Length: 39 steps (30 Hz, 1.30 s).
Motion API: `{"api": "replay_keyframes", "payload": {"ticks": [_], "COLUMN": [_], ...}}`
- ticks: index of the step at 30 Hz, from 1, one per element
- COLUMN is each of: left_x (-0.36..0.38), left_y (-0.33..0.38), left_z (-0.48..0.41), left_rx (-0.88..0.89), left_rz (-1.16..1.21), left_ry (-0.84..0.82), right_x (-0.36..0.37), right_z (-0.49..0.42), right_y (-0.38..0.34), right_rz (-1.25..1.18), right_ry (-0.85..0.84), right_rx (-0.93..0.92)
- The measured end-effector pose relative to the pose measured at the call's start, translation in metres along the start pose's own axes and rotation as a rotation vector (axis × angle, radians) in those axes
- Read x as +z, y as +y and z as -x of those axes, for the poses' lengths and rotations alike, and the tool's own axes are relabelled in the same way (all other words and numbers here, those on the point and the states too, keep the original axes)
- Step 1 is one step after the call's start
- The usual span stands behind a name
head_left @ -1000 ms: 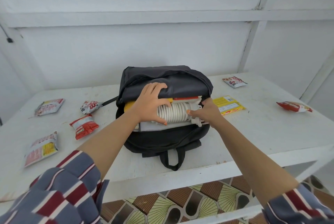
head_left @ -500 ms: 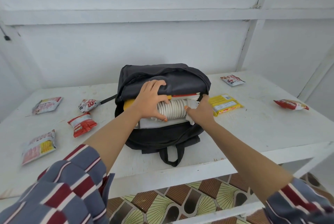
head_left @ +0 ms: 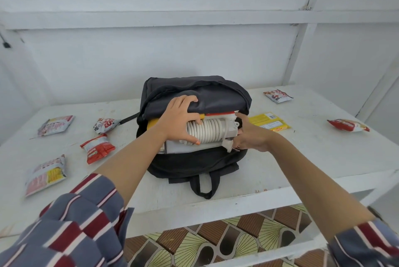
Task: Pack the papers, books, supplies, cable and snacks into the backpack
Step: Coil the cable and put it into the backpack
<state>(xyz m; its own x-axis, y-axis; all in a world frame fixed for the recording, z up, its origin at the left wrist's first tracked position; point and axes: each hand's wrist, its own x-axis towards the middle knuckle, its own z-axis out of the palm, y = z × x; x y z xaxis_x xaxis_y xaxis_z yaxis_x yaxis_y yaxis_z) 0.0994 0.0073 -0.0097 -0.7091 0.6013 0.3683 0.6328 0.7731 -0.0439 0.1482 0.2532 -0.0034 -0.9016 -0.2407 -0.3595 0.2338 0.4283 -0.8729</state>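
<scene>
A black backpack (head_left: pixel 194 165) lies open on the white table (head_left: pixel 323 159). In its mouth sits a coiled white cable on a white reel (head_left: pixel 212 129), above papers and books whose edges show yellow, red and white. My left hand (head_left: pixel 180 120) grips the left end of the coil, its fingers also against the backpack's top flap. My right hand (head_left: pixel 248 135) holds the reel's right end at the bag's opening. Several snack packets lie around: a red one (head_left: pixel 98 148), one (head_left: pixel 105 124) behind it, a yellow one (head_left: pixel 269 123) right of the bag.
More packets lie at the far left (head_left: pixel 55 124), front left (head_left: pixel 46 175), back right (head_left: pixel 277 96) and far right (head_left: pixel 347 125). The bag's carry loop (head_left: pixel 205 184) hangs toward the table's front edge. A white wall stands behind; patterned floor shows below.
The coil sits slightly deeper in the bag's mouth. My right hand has shifted lower around the reel's right end; my left hand keeps its grip.
</scene>
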Motion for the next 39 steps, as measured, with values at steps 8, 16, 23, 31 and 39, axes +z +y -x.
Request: {"api": "replay_keyframes", "payload": {"ticks": [8,16,23,31,39], "left_x": [-0.003,-0.007,-0.006,-0.006,0.004], "left_y": [0.003,0.006,0.01,0.018,0.025], "left_z": [-0.002,0.001,0.002,0.001,0.004], "left_rx": [-0.006,-0.016,-0.029,-0.073,-0.094], "left_rz": [0.006,0.033,-0.032,-0.171,-0.144], "left_ry": [-0.002,-0.004,0.005,-0.125,-0.021], "right_x": [0.015,-0.007,-0.011,-0.013,-0.009], "right_z": [-0.008,-0.012,-0.013,-0.032,-0.039], "right_y": [0.009,0.002,0.001,0.017,0.022], "right_rz": [0.447,0.397,0.367,0.312,0.175], "right_ry": [0.135,0.067,0.211,0.251,0.111], "right_rx": [-0.105,-0.079,-0.205,-0.378,-0.393]}}
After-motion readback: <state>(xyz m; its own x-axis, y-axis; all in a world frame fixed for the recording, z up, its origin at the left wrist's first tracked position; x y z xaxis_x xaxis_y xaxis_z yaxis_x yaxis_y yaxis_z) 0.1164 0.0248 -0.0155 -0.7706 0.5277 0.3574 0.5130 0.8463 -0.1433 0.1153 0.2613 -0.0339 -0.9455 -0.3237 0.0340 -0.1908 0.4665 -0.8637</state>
